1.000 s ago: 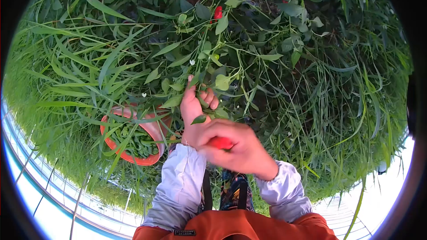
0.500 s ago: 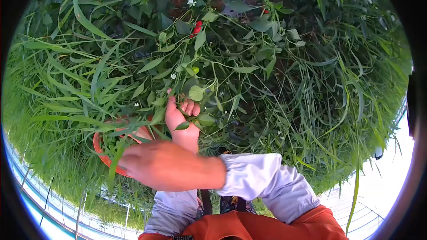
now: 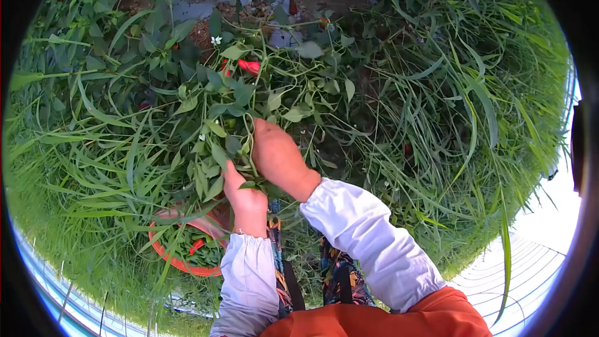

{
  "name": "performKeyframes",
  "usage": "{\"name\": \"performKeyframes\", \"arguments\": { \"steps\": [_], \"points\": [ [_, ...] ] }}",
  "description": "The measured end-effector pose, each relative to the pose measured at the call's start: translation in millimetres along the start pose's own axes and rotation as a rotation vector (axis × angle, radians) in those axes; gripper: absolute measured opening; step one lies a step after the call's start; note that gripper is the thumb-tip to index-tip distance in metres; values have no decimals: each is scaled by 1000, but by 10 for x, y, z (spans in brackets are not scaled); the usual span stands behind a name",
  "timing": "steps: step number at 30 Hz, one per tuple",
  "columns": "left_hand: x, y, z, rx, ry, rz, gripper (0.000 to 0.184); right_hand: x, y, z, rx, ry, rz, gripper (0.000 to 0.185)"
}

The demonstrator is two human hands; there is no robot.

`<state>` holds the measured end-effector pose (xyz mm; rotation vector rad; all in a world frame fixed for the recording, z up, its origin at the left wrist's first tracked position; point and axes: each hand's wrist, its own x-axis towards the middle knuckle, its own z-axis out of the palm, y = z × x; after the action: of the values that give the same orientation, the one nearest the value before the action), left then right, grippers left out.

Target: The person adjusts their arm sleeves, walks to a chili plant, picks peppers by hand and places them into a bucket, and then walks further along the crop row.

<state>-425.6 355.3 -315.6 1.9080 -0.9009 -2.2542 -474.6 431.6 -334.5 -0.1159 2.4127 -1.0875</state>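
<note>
1. Reaching into the pepper plant [image 3: 240, 93] from the near side, both hands touch its foliage.
2. Left hand [image 3: 245, 196]: among leaves; grip partly hidden, closure of fingers cannot be told.
3. Right hand [image 3: 281, 156]: just beside the left, against a pale green stem [image 3: 251, 143]; fingers bent, fingertips hidden, closure likewise unclear.
4. Red peppers [image 3: 249, 67]: on the plant, beyond the fingers.
5. Orange-rimmed bucket [image 3: 163, 256]: nearer the body, left of the fingers; green peppers [image 3: 209, 257] and one red pepper [image 3: 197, 246] inside.
</note>
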Motion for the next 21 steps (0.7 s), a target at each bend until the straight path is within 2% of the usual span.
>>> {"name": "performKeyframes", "arguments": {
  "steps": [1, 2, 4, 7, 8, 11, 12, 13, 14, 16, 17, 18, 20, 21],
  "points": [
    [34, 8, -134, -78, -239, -73, 46, -72, -66, 137, 11, -26, -27, 31],
    [58, 44, -122, 13, -230, -67, 46, -110, -124, 222, -38, -63, -87, 31],
    [67, 109, -64, 189, -209, -62, 45, -135, -163, 230, 21, -56, -63, 30],
    [228, 157, -206, 104, -187, -201, 40, -200, -156, 54, -168, -185, -190, 36],
    [274, 142, -231, 56, -194, -238, 39, -233, -123, 36, -134, -204, -177, 38],
    [288, 85, -186, 47, -158, -167, 34, -239, -70, -141, -110, -225, -208, 46],
    [254, 74, -173, 39, -150, -153, 34, -194, -93, -341, 8, -349, -199, 43],
    [158, 117, 18, 58, -56, -73, 21, -84, -142, -603, 128, -473, -187, 40],
    [193, 159, -64, 19, -140, -98, 21, 21, -103, -791, 247, -593, -170, 38],
    [315, 295, -292, -68, -315, -140, 26, 217, 134, -996, 380, 5, -312, 17],
    [208, 331, -34, -45, -30, -139, 36, 324, 277, -1121, 404, 186, -128, 15],
    [220, 333, -40, -58, -34, -135, 36, 454, 426, -1234, 425, 366, 55, 14],
    [224, 308, -69, -75, -51, -140, 37, 765, 866, -1344, 571, 208, 301, 17],
    [200, 311, -42, -76, -46, -130, 37, 858, 1089, -1328, 410, 137, 306, 17]
  ]
}}
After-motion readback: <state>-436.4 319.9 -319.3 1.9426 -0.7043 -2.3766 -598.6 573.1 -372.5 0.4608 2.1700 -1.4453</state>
